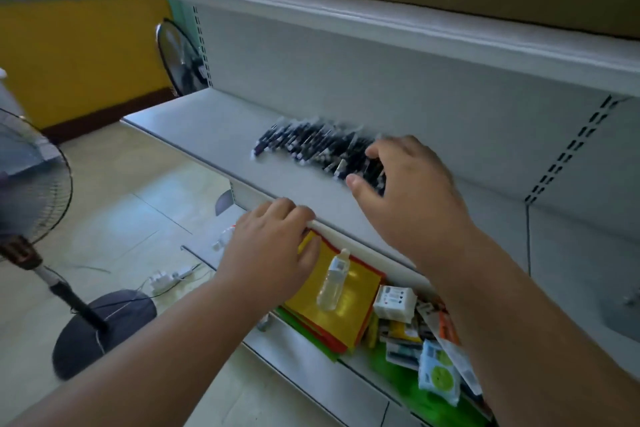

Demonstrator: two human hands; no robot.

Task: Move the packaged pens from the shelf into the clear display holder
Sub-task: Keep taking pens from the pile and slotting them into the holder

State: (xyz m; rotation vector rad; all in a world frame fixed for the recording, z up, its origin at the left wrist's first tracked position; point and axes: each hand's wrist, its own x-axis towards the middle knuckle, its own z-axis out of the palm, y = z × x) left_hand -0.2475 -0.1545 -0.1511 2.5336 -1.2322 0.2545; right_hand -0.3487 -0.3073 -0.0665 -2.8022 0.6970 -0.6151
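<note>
I judge the step in hand to be the first pick from the shelf (pixel 214 121): the right hand (pixel 405 191), just right of the frame's centre, hovers over the near end of the packaged pens (pixel 311 142) with fingers and thumb spread and lightly curved, gripping nothing yet. To do it well, I would close thumb and fingers across a small bundle from above, not rake at the whole row, and lift straight up so the rest do not scatter along the smooth shelf. The left hand (pixel 273 243), lower centre, rests its bent fingers on the shelf's front edge and holds nothing (a useful brace while the other reaches).

The pens lie in a loose slanted row at the frame's centre, against the shelf's back panel: dark blue-black barrels with pale tips, slightly blurred, so I cannot read the wrapping. The clear display holder is nowhere in view, so I cannot plan the drop yet.
</note>
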